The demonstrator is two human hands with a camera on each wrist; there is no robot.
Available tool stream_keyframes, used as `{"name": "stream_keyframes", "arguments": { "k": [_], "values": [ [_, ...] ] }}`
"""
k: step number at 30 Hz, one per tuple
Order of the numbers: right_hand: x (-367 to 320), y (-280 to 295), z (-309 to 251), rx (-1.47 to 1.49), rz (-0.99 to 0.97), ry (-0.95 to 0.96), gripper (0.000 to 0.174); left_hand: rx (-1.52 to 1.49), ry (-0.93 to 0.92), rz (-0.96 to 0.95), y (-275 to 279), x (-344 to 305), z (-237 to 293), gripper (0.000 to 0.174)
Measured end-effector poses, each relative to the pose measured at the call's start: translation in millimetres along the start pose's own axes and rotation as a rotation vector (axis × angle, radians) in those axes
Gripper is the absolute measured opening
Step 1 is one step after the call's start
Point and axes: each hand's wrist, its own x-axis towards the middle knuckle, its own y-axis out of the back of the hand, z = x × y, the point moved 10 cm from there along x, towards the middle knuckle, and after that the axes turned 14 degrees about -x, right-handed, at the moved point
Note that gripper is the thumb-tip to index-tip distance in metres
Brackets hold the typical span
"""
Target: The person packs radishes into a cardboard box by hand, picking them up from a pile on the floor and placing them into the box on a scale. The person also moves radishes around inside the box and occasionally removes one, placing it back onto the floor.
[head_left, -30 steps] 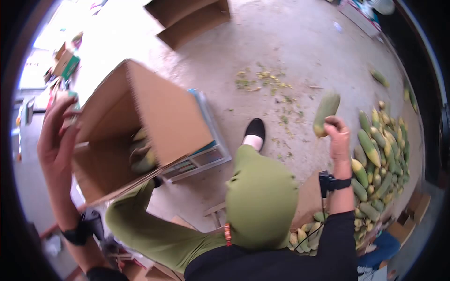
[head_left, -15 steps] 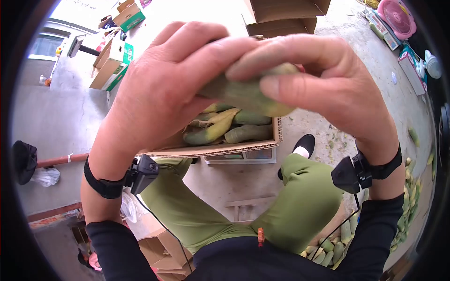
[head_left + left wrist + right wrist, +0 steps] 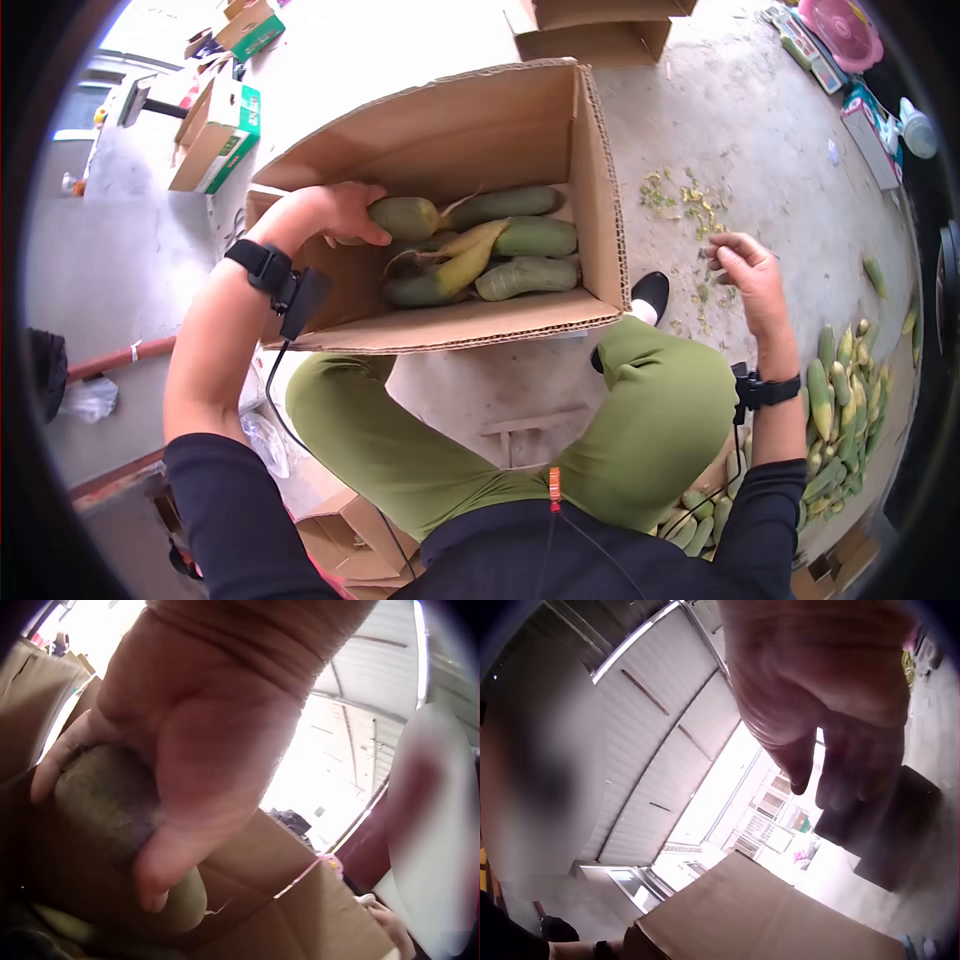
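Observation:
A green radish point(image 3: 402, 217) lies at the left end of the cardboard box point(image 3: 470, 330), and my left hand point(image 3: 345, 212) grips it from above. From the left wrist, thumb and fingers show on opposite sides of that radish point(image 3: 105, 799). Beside it in the box rest several more green radishes point(image 3: 525, 278), some with yellowish ends. My right hand point(image 3: 750, 275) hangs over the floor to the right of the box, its fingers loosely curled and holding nothing. The same hand point(image 3: 832, 712) appears dark in the right wrist view.
Many radishes are heaped point(image 3: 850, 420) on the floor at the right. Trimmed leaf scraps point(image 3: 690, 200) lie beyond my foot. Another cardboard box point(image 3: 595, 40) stands at the back, green-and-brown boxes point(image 3: 225, 130) at the left, and a pink basin point(image 3: 840, 35) far right.
A radish held up in the right hand passed between both hands, and the left hand has lowered one into the box. The right hand has let go and moved back right.

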Motion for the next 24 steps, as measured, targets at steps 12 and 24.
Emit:
{"name": "stream_keyframes", "arguments": {
  "k": [12, 24],
  "values": [
    [-11, -14, 144, -0.082, 0.073, -0.265, 0.025, 0.29, -0.295, 0.095, -40, 114, -45, 0.06],
    [-65, 46, 316, -0.57, 0.319, -0.423, 0.021, -0.218, -0.394, 0.258, 26, -50, 45, 0.049]
  ]
}}
